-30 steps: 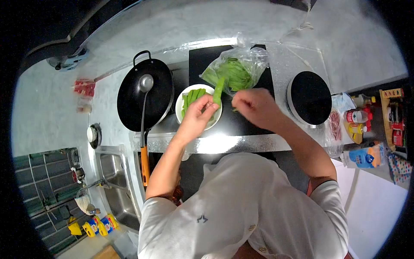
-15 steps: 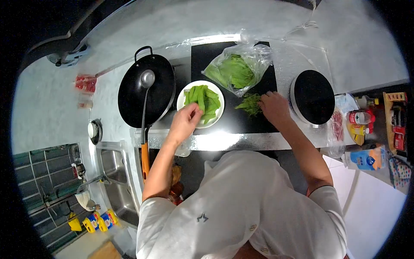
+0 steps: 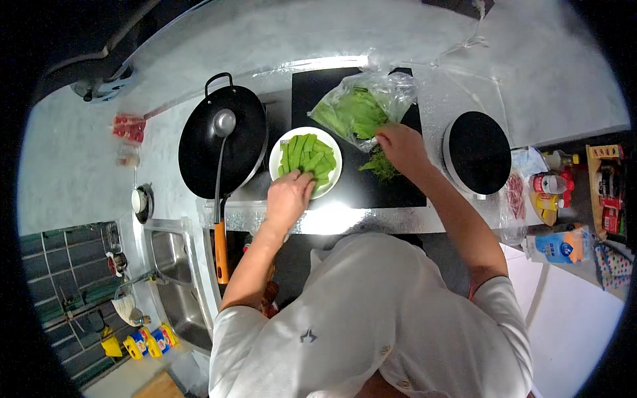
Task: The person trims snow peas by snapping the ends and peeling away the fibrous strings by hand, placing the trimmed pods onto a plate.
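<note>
1. Had L hand point(image 3: 288, 198) over near rim of plate point(image 3: 273, 170), fingers bent down to touch pods point(image 3: 306, 150); couldn't tell if gripping any.
2. Had R hand point(image 3: 401, 149) at near R edge of bag point(image 3: 402, 89), fingers bunched, tips by greens point(image 3: 361, 109) inside; couldn't tell if pinching any.
3. Saw pods, flat & green, heaped on white plate, btwn wok point(image 3: 209, 149) & bag.
4. Saw bag, clear plastic, on black cooktop point(image 3: 398, 189), up & R of plate, w/ greens showing thru.
5. Saw trimmings point(image 3: 381, 166), thin & green, loose on cooktop, just nr side of bag, beside R hand, apart from plate.
6. Saw wok L of plate, w/ ladle point(image 3: 224, 123) lying in it; noted orange handle point(image 3: 221, 252) pointing twd person.
7. Saw round hob point(image 3: 476, 151), black top, on counter point(image 3: 431, 119), R of cooktop.
8. Far R, saw bottles point(image 3: 554, 182) & blue/wht packet point(image 3: 561, 247); far L, saw sink point(image 3: 179, 285) w/ yellow jugs point(image 3: 151, 341) nr it.
</note>
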`<state>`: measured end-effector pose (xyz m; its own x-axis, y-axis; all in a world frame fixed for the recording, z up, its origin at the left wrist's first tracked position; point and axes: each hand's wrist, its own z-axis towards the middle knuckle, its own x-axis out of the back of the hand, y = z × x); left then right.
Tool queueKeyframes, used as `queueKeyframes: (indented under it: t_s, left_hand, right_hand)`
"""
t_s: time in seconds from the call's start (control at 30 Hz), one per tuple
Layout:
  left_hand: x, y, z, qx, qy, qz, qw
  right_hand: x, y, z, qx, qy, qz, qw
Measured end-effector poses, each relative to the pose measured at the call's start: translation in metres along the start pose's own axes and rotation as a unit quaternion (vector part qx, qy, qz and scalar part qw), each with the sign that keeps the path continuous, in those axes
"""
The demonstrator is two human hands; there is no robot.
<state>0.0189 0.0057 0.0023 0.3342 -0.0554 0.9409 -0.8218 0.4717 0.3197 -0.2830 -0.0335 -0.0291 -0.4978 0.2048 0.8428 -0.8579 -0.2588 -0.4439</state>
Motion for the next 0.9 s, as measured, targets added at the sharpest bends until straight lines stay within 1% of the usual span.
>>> queueKeyframes:
  t_s: [0.07, 0.1, 0.17, 0.23, 0.3, 0.37, 0.5, 0.57, 0.6, 0.67, 0.7, 0.77, 0.8, 0.87, 0.9]
  left_hand:
    - [0.000, 0.002, 0.000, 0.000, -0.004, -0.001, 1.000]
    - [0.001, 0.006, -0.001, 0.004, 0.011, -0.011, 1.000]
    - [0.004, 0.012, -0.005, 0.010, 0.027, -0.021, 0.999]
    - [0.008, 0.016, -0.010, 0.023, 0.036, -0.057, 0.997]
    - [0.005, 0.015, -0.017, 0.030, 0.037, -0.064, 0.997]
    - [0.004, 0.017, -0.019, 0.035, 0.034, -0.079, 0.996]
    - [0.003, 0.017, -0.025, 0.052, 0.045, -0.084, 0.994]
    - [0.006, 0.017, -0.028, 0.070, 0.029, -0.097, 0.992]
    - [0.007, 0.018, -0.028, 0.083, 0.014, -0.110, 0.990]
    - [0.008, 0.017, -0.029, 0.088, 0.019, -0.112, 0.990]
    - [0.007, 0.016, -0.028, 0.092, 0.023, -0.113, 0.989]
    - [0.008, 0.014, -0.028, 0.093, 0.029, -0.122, 0.988]
    - [0.008, 0.014, -0.027, 0.093, 0.034, -0.130, 0.987]
    - [0.010, 0.018, -0.024, 0.082, 0.046, -0.139, 0.986]
    - [0.010, 0.019, -0.022, 0.075, 0.059, -0.145, 0.985]
  right_hand:
    - [-0.022, 0.000, 0.018, -0.027, -0.062, -0.020, 0.998]
    - [-0.028, -0.002, 0.025, -0.026, -0.060, -0.021, 0.998]
    - [-0.039, -0.005, 0.036, -0.013, -0.024, -0.059, 0.998]
    - [-0.051, -0.011, 0.046, 0.001, -0.037, -0.066, 0.997]
    - [-0.063, -0.017, 0.052, 0.013, -0.054, -0.071, 0.996]
    - [-0.073, -0.020, 0.061, -0.029, -0.074, -0.049, 0.996]
    - [-0.076, -0.036, 0.065, -0.039, -0.111, -0.039, 0.992]
    - [-0.090, -0.033, 0.065, -0.073, -0.109, -0.026, 0.991]
    - [-0.086, -0.034, 0.065, -0.071, -0.111, -0.026, 0.991]
    - [-0.074, -0.032, 0.060, -0.104, -0.085, 0.016, 0.991]
    - [-0.068, -0.027, 0.059, -0.102, -0.084, 0.014, 0.991]
    - [-0.057, -0.015, 0.053, -0.075, -0.015, 0.019, 0.997]
    - [-0.045, -0.014, 0.051, -0.076, -0.014, 0.015, 0.997]
    - [-0.017, -0.013, 0.044, -0.135, -0.036, 0.009, 0.990]
    - [-0.013, -0.006, 0.040, -0.139, -0.033, 0.005, 0.990]
